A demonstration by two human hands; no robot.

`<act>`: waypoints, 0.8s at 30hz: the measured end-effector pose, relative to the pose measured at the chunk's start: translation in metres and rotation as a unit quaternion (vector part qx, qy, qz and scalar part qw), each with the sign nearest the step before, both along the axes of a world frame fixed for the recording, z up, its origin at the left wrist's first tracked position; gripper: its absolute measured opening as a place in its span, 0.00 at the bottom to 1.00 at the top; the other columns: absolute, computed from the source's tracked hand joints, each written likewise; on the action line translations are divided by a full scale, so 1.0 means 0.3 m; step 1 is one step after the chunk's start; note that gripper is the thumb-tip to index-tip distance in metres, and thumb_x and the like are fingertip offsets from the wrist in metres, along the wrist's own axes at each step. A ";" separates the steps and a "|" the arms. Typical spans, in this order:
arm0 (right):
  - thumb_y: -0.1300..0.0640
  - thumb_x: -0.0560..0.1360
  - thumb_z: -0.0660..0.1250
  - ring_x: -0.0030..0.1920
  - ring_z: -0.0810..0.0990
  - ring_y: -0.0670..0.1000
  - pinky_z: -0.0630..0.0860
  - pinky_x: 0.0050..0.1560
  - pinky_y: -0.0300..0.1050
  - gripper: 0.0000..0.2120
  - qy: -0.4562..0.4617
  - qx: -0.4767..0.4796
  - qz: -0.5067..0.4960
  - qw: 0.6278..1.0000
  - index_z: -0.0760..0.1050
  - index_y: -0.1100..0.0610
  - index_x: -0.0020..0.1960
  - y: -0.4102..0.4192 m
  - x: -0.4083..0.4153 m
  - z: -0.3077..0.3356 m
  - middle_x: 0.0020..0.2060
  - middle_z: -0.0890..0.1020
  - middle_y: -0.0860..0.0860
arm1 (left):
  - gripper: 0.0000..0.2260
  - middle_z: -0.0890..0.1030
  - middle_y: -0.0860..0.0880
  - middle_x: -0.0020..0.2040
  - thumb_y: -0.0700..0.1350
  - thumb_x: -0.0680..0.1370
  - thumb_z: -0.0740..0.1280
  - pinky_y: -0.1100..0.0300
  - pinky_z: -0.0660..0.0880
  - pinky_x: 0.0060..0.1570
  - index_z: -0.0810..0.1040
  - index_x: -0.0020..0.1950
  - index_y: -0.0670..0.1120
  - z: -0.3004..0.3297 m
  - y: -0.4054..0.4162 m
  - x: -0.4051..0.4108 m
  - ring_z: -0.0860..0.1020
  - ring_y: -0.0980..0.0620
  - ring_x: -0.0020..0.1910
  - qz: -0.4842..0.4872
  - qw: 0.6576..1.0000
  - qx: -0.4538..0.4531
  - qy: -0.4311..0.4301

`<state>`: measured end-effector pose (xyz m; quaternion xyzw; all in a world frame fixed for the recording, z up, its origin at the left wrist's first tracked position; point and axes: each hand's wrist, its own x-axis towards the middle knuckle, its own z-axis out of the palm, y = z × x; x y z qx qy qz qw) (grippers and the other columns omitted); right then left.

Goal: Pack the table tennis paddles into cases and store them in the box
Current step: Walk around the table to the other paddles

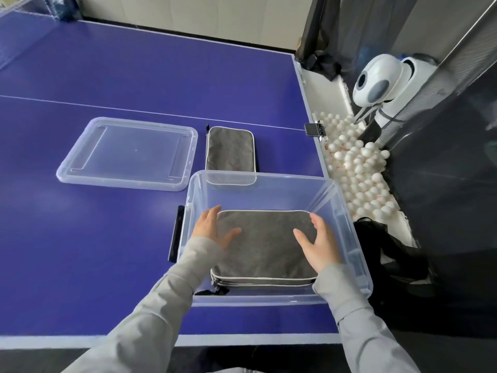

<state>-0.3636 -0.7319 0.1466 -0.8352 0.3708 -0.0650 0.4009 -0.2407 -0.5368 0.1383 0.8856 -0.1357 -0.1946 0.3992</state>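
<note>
Your left hand point(212, 230) and right hand point(320, 246) are both inside the clear box point(271, 300), fingers spread and relaxed, resting flat on the grey case point(265, 246) lying in it. Further out, a second case point(230, 150) sits just behind the box, lid point(126, 153) to its left.

One head-worn camera, looking forward and down.

It sits above the near edge of the blue worktop point(80, 238), tilted steeply onto the clear box point(349, 254) close below, both sleeves reaching in from the bottom. The wide lens bends the far wall along the top. No second view.
</note>
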 end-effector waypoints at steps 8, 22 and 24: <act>0.58 0.76 0.66 0.69 0.66 0.50 0.54 0.62 0.29 0.22 -0.046 -0.032 0.195 0.979 0.66 0.58 0.69 0.259 0.093 0.048 0.67 0.70 0.53 | 0.22 0.73 0.48 0.65 0.45 0.75 0.70 0.60 0.67 0.62 0.71 0.68 0.46 0.098 0.273 -0.067 0.72 0.49 0.64 0.161 0.981 -0.074 -0.081; 0.58 0.77 0.64 0.68 0.67 0.55 0.63 0.68 0.46 0.23 -0.097 -0.050 0.525 0.844 0.65 0.60 0.70 0.807 -0.071 -0.012 0.66 0.71 0.56 | 0.26 0.68 0.46 0.70 0.51 0.76 0.66 0.51 0.67 0.66 0.66 0.72 0.46 -0.178 0.793 -0.622 0.69 0.45 0.67 0.314 0.936 0.151 0.041; 0.57 0.78 0.62 0.69 0.65 0.54 0.61 0.68 0.44 0.23 -0.044 -0.052 0.570 0.819 0.63 0.58 0.71 0.866 -0.117 -0.069 0.67 0.70 0.54 | 0.26 0.68 0.46 0.71 0.52 0.77 0.66 0.50 0.67 0.66 0.65 0.72 0.46 -0.215 0.848 -0.714 0.68 0.44 0.67 0.332 0.925 0.168 0.074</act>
